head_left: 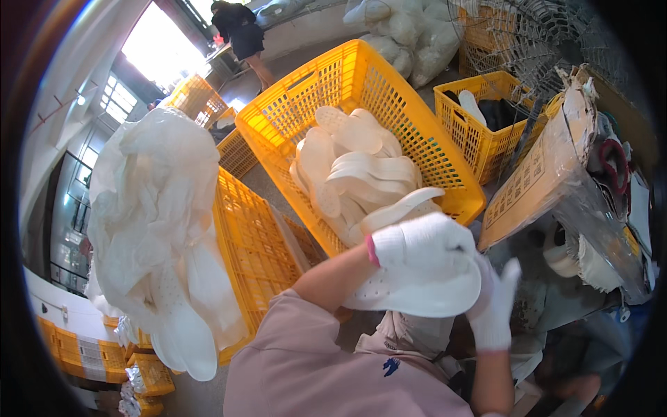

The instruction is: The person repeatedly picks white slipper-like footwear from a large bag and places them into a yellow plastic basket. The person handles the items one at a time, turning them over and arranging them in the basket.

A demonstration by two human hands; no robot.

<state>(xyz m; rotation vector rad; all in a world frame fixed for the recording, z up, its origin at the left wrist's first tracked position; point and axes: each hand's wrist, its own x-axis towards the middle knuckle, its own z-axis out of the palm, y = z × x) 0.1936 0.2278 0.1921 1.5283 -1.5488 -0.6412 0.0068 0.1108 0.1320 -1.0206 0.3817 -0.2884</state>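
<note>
White sole point(417, 299): smooth, rounded at one end, dotted with small holes at the other, at the near side of the big crate.
Left hand point(420, 243): knitted white glove, fingers curled over the sole, holding it.
Right hand point(492, 306): at the rounded end, thumb apart; cannot tell whether its fingers grip.
Big crate point(292, 104): yellow latticed plastic, heaped with curved pale soles point(375, 174).
Plastic bag point(153, 167): crinkled, translucent, left of the big crate.
Cardboard point(531, 187): brown, flat, right of the big crate.
</note>
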